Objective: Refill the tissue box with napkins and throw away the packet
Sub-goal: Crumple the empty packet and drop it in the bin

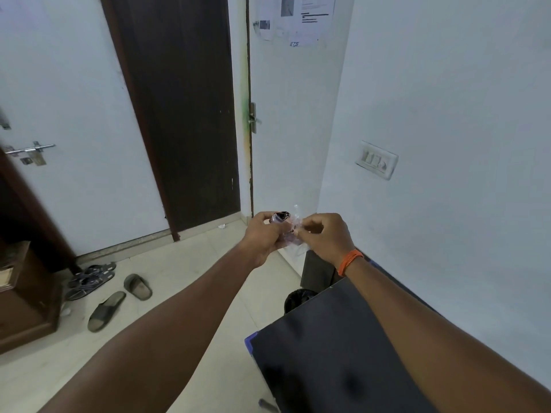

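Both arms reach out in front of me at chest height. A crumpled clear plastic packet (288, 226) with dark print is bunched between the two hands. My left hand (265, 235) grips its left side, fingers curled around it. My right hand (325, 234), with an orange thread band on the wrist, pinches the right side. A black-lined bin (298, 299) stands on the floor below the hands, half hidden behind the dark table (328, 347). No tissue box or napkins show in this view.
The dark table fills the lower right against the white wall. A dark brown door (179, 114) and a white door (74, 144) stand ahead. Several sandals (107, 290) lie on the tiled floor at left, next to a brown wooden cabinet (24, 293).
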